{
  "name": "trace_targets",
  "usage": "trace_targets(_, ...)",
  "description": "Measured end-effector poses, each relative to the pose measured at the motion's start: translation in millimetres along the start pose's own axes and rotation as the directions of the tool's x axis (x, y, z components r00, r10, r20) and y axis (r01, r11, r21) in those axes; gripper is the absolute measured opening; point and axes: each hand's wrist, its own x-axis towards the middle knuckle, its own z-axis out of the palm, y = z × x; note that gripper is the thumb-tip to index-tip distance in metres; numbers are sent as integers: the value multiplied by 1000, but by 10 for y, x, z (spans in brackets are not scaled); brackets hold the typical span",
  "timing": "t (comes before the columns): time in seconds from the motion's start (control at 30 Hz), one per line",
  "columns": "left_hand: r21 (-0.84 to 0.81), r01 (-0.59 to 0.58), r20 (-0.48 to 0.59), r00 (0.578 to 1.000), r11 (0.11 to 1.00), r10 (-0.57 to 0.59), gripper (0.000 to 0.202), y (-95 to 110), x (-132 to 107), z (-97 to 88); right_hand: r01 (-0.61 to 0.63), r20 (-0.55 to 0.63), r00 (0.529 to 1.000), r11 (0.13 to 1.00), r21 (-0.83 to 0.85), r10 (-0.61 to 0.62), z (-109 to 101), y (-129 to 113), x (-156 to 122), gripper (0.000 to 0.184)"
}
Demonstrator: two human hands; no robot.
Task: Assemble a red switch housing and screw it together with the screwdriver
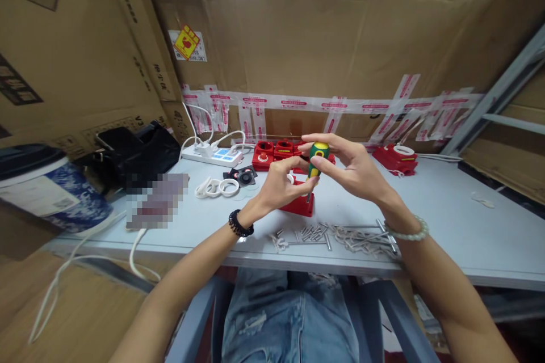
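My right hand [356, 169] is closed around the green and yellow handle of a screwdriver [318, 153], held upright with its shaft pointing down. My left hand [279, 184] pinches the lower end of that handle between thumb and fingers. Directly beneath stands a red housing [303, 206] with a white ring on it, partly covered by my left hand. The screwdriver's shaft reaches down to the housing's right front corner; I cannot tell whether its tip sits on a screw. Loose screws [313, 231] lie in front of the housing, close to the table edge.
T-shaped metal rods [361, 228] lie among small pale parts. White rings [229, 187] and black discs [246, 177] are to the left. Red housings [263, 160] stand behind, another red housing [394, 161] at right. A power strip [208, 154], black bag [149, 153] and large cup [46, 193] occupy the left.
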Motion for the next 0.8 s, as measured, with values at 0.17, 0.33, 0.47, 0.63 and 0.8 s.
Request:
trace_targets(0.17,35,2,-3,1000,999,-2,13,-7,-21,14,-4,-155,988,982,-187,-26,29,36,43,26)
trace_targets(0.33,-2,23,-49,999,1000,-23,24,-4,-20,58,-21,-298,949,925,-379,-100,151,29,81,25)
trace_targets(0.47,-12,11,25,1000,1000,-11,21,-25,7,29,-81,-354,927,857,-510,-123,203,36,125,29)
trace_targets(0.63,96,50,303,950,994,-77,35,-95,-9,-162,-133,-390,915,834,-536,-105,222,92,149,30)
trace_targets(0.8,316,36,624,745,948,-236,70,-233,-92,-429,-106,-341,939,917,-385,-35,223,106,94,22)
